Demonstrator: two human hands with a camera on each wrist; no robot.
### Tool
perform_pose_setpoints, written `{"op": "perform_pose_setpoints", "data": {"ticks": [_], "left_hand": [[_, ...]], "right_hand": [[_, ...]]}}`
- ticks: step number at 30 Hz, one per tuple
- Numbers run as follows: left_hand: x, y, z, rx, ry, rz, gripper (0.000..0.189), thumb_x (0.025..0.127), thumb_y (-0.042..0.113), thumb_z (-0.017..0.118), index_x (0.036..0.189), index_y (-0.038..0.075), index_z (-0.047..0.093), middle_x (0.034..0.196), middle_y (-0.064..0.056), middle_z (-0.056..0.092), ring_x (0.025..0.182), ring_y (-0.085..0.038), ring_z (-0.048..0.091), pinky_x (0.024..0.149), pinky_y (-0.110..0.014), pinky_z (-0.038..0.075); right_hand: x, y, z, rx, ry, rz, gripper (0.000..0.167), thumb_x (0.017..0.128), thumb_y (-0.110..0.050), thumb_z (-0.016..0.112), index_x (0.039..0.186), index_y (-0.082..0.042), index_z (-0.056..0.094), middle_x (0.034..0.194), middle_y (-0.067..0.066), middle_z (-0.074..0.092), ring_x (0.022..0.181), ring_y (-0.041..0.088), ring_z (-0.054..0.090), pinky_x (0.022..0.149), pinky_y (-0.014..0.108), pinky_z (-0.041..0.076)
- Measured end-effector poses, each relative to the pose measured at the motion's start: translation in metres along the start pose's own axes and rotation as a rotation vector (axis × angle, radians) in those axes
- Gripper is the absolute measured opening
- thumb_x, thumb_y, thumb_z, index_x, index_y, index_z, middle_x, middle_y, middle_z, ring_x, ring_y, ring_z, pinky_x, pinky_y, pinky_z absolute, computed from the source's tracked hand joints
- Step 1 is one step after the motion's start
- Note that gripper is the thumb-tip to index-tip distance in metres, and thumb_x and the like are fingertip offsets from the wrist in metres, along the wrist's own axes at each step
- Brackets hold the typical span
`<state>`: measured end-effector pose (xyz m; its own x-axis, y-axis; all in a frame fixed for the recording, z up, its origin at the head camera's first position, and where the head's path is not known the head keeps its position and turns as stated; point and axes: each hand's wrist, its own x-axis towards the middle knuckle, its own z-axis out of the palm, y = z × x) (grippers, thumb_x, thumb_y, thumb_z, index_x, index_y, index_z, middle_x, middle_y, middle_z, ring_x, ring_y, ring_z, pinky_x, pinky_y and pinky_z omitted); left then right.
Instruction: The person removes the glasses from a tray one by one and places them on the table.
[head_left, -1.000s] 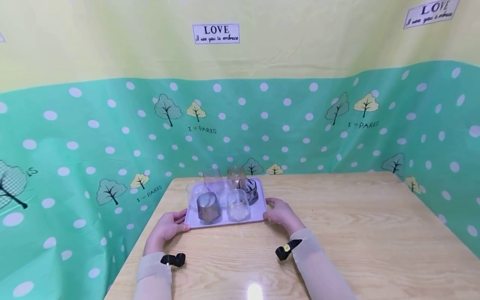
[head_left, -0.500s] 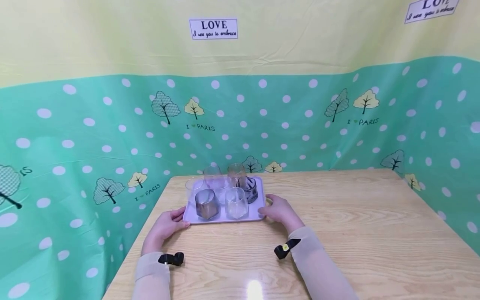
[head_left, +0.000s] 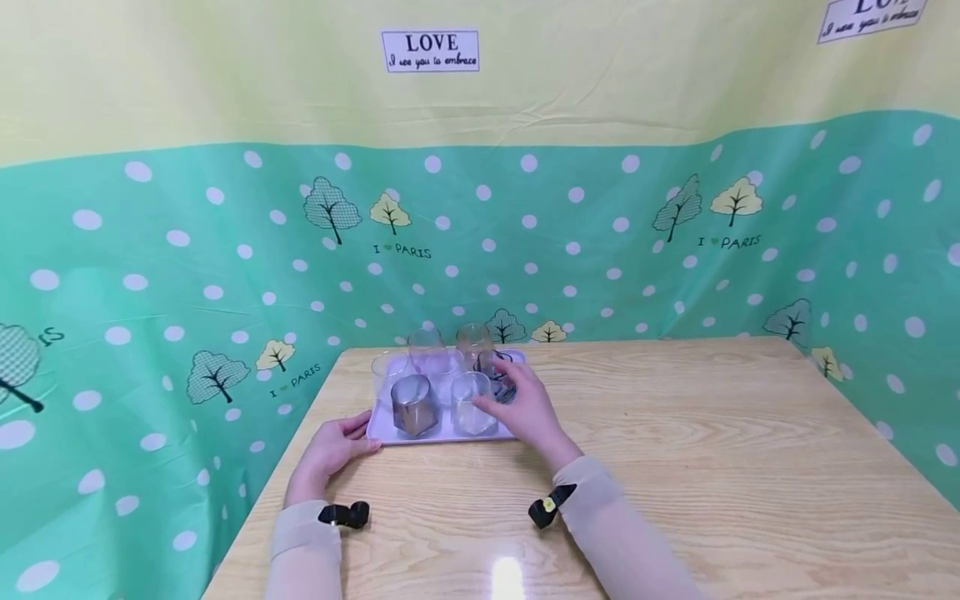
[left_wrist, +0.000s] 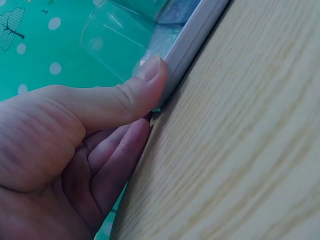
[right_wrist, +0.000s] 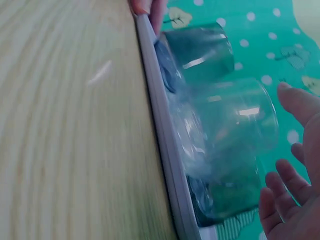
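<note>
A pale purple tray lies on the table, carrying several glasses. My left hand holds its near left corner; in the left wrist view the thumb presses the tray rim, with the fingers curled beside it. My right hand is over the tray's right side, fingers spread around the front clear glass. In the right wrist view a gap shows between that hand and the clear glass. A smoky grey glass stands to its left. Behind the right fingers, a dark-patterned glass is partly hidden.
Along the tray's back and left stand a clear glass, a pinkish clear glass and an amber-tinted glass. The wooden table extends right. A green dotted curtain hangs behind and along the left.
The right hand has let go of the tray's right edge and moved left and up over the tray to the front clear glass. The left hand stays at the tray's corner.
</note>
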<state>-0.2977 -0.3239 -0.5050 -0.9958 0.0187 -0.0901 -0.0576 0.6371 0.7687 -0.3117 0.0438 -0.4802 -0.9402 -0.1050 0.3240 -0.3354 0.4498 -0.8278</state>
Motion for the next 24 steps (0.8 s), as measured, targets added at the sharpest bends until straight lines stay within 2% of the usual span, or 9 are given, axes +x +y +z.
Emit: {"op": "perform_pose_setpoints", "data": {"ticks": [4,9,16,24], "left_hand": [[0.001,-0.001,0.001,-0.017,0.002,-0.014,0.077,0.088,0.023,0.091,0.154,0.003,0.056,0.153,-0.021,0.055,0.153,-0.047,0.035,0.126,-0.063,0.023],[0.001,0.000,0.000,-0.037,0.003,-0.014,0.078,0.087,0.021,0.091,0.153,0.002,0.056,0.152,-0.021,0.056,0.153,-0.046,0.034,0.126,-0.063,0.023],[0.000,0.001,0.000,-0.041,0.009,-0.026,0.079,0.087,0.022,0.092,0.154,0.002,0.055,0.153,-0.021,0.054,0.154,-0.047,0.033,0.126,-0.063,0.022],[0.000,0.002,-0.001,-0.038,-0.002,-0.029,0.080,0.086,0.024,0.092,0.154,0.003,0.055,0.154,-0.020,0.053,0.155,-0.047,0.031,0.126,-0.064,0.021]], "right_hand": [[0.000,-0.004,0.011,-0.038,-0.019,-0.027,0.081,0.084,-0.042,0.092,0.154,-0.019,0.058,0.154,0.008,0.055,0.132,0.033,0.059,0.109,0.056,0.052],[0.000,-0.005,0.020,-0.080,-0.044,-0.020,0.086,0.083,-0.043,0.093,0.157,-0.022,0.055,0.160,0.011,0.051,0.143,0.036,0.051,0.116,0.058,0.046],[-0.001,-0.005,0.024,-0.079,-0.045,0.000,0.089,0.082,-0.035,0.095,0.159,-0.023,0.052,0.161,0.010,0.052,0.146,0.037,0.048,0.117,0.060,0.044],[-0.003,-0.004,0.024,-0.091,-0.060,0.015,0.095,0.080,-0.034,0.096,0.162,-0.021,0.048,0.164,0.013,0.048,0.149,0.039,0.044,0.119,0.061,0.041]]}}
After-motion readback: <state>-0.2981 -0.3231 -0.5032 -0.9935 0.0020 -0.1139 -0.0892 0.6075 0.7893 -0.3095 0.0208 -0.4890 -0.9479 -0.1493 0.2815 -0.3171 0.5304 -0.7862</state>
